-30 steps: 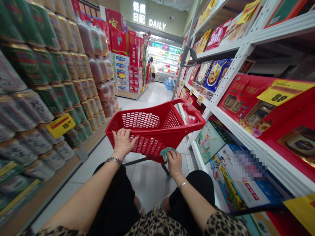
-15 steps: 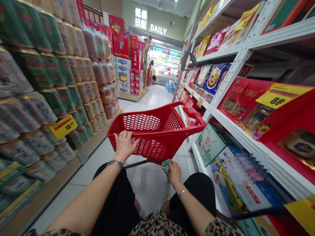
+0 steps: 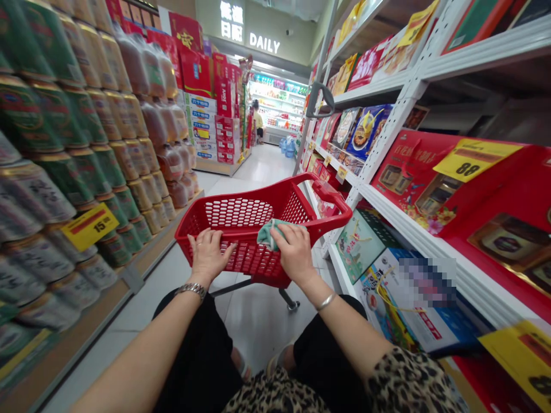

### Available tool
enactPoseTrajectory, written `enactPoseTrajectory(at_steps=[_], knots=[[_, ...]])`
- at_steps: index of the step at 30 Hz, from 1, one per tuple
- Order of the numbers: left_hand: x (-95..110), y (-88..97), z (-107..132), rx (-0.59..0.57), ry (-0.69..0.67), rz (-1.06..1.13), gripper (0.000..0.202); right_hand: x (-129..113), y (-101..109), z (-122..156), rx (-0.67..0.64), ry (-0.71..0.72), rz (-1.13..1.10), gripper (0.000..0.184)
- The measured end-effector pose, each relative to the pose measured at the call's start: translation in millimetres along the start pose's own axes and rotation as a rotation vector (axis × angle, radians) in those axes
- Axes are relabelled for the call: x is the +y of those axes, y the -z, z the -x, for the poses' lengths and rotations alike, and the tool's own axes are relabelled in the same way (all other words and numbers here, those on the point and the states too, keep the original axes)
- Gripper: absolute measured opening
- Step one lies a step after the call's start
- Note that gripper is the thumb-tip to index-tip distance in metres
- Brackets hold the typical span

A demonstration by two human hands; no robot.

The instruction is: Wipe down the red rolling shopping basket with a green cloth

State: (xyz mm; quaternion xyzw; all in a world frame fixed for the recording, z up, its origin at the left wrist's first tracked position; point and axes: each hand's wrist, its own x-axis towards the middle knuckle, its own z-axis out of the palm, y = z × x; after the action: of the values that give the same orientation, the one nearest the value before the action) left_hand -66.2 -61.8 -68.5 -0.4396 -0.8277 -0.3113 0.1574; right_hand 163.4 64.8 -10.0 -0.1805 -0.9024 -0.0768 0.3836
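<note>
L hand (image 3: 209, 256) open, fingers spread, resting on rim of red shopping cart (image 3: 301, 198); R hand (image 3: 295, 246) flat on green cloth (image 3: 269, 234) against cart, grip unconfirmed.

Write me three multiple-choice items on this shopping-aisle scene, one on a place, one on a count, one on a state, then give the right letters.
1. Where is the teal fabric cloth?
A. Under the right hand, on the red plastic mesh shopping basket
B. On the tiled floor
C. On the white metal shelf

2. How many hands touch the basket?
A. None
B. One
C. Two

3. How does the left hand lie?
A. Clenched in a fist around the cloth
B. Open, palm down on the basket
C. Lifted well above the basket

Right letters:
1. A, because the cloth shows beside the right hand's fingers, pressed on the basket.
2. C, because both hands rest on it.
3. B, because its fingers spread over the mesh.
</note>
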Motion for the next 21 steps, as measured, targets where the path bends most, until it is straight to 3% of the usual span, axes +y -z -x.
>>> enactPoseTrajectory(at_steps=[4, 8, 12, 21], knots=[[-5.7, 0.3, -0.3, -0.019, -0.011, -0.023, 0.047, 13.3, -1.3, -12.8, -0.172, 0.026, 0.005, 0.047], [-8.8, 0.0, -0.8, -0.002, -0.011, -0.038, 0.047, 31.3, 5.2, -10.7, -0.151, 0.025, 0.019, 0.053], [-9.4, -0.1, -1.0, 0.002, -0.008, -0.03, 0.047, 49.9, 27.4, -17.9, -0.154, -0.08, 0.074, 0.055], [-6.6, -1.5, -2.3, -0.011, -0.012, -0.02, 0.048, 88.8, 86.1, -50.2, -0.418, -0.197, 0.238, 0.045]])
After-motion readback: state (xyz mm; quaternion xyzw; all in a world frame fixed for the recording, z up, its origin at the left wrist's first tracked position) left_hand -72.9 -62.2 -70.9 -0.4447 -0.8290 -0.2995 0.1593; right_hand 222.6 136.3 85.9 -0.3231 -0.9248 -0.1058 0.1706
